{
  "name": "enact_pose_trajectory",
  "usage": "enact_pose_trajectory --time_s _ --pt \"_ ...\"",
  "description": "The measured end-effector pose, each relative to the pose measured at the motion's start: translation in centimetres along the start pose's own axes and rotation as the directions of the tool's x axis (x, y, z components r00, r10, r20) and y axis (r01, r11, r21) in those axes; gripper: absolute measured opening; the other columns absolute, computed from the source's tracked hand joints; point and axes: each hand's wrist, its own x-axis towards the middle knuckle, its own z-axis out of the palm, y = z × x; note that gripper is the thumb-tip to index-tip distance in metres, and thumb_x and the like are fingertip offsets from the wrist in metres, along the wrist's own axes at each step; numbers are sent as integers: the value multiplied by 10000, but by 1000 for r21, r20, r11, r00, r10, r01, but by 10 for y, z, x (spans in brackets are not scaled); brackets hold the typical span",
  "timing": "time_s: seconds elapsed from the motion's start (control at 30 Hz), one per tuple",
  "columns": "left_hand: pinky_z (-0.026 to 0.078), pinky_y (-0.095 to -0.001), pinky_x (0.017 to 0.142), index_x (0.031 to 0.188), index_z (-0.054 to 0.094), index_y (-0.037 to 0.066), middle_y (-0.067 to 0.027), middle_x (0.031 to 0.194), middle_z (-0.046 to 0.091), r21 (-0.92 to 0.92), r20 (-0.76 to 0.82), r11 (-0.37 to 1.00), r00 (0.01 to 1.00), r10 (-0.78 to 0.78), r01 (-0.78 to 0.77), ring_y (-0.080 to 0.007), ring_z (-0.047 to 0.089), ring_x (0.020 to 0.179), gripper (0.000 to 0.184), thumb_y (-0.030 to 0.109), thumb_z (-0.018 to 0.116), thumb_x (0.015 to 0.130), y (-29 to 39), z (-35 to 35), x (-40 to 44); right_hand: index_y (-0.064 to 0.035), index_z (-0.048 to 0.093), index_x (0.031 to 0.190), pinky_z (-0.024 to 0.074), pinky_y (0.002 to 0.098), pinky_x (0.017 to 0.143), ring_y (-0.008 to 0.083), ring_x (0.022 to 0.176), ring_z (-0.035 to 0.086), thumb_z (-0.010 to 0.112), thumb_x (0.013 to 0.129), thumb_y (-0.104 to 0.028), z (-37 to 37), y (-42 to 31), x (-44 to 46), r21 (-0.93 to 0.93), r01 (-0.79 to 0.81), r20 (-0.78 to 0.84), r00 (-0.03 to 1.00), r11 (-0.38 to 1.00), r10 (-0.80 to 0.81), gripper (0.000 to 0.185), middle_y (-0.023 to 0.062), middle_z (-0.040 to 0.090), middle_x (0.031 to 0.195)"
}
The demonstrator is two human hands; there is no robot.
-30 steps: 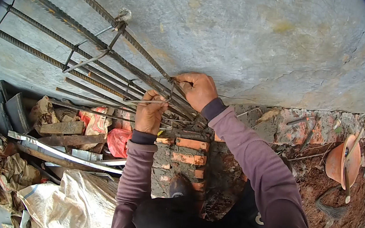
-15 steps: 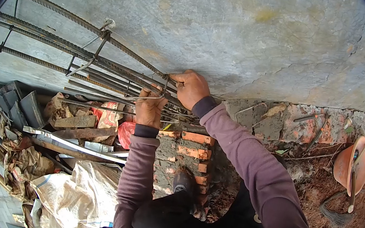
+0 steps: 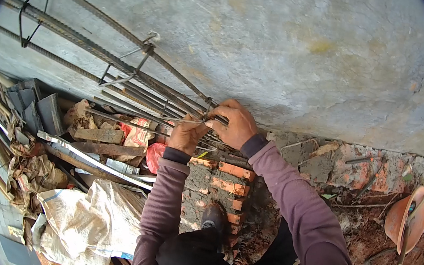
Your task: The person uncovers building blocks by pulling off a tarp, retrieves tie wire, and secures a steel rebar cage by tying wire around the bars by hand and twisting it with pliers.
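Note:
A cage of ribbed steel bars (image 3: 92, 47) with bent stirrups (image 3: 135, 71) runs along the grey wall, narrowing towards my hands. My left hand (image 3: 186, 135) is closed around the thin bent rod of a stirrup at the lower side of the cage. Beside it, nearly touching its fingertips, my right hand (image 3: 233, 123) is closed at a corner of the same stirrup, by the upper bar. Whether fine wire lies between the right fingers is too small to tell.
Below the cage stands brickwork (image 3: 231, 186) with my boot (image 3: 213, 217) on it. At left lie scrap wood, metal strips and a white sack (image 3: 91, 216). An orange bowl (image 3: 405, 217) with a tool handle rests on soil at right. The concrete wall (image 3: 297, 52) rises ahead.
My right hand has moved from the upper bar in towards my left hand, and their fingertips are now close together. The camera view has shifted slightly.

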Motion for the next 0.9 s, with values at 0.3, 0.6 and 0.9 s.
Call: enact_pose_trajectory --time_s 0.3,0.6,0.9 --pt "436 -428 914 835 600 153 1 1002 649 -146 15 983 994 -106 107 -197 606 925 18 140 604 848 0 8 4 -53 732 1040 479 335 780 242 886 585 740 812 -173 -6 16 14 59 59 169 983 997 -68 258 99 571 1028" --pt "410 -426 884 832 639 160 -17 964 650 -260 50 959 993 -102 112 -193 584 894 68 225 625 843 -13 12 3 -4 720 1004 513 351 731 268 886 609 716 817 -117 -4 18 17 -10 141 163 977 990 -137 219 128 570 1023" --pt "439 -412 898 889 644 135 -35 959 655 -262 56 957 992 -116 127 -197 608 908 97 214 594 865 -8 23 -3 -10 695 885 501 435 717 360 842 613 611 800 -63 11 -2 10 -258 144 23 990 955 -142 130 152 568 1000"
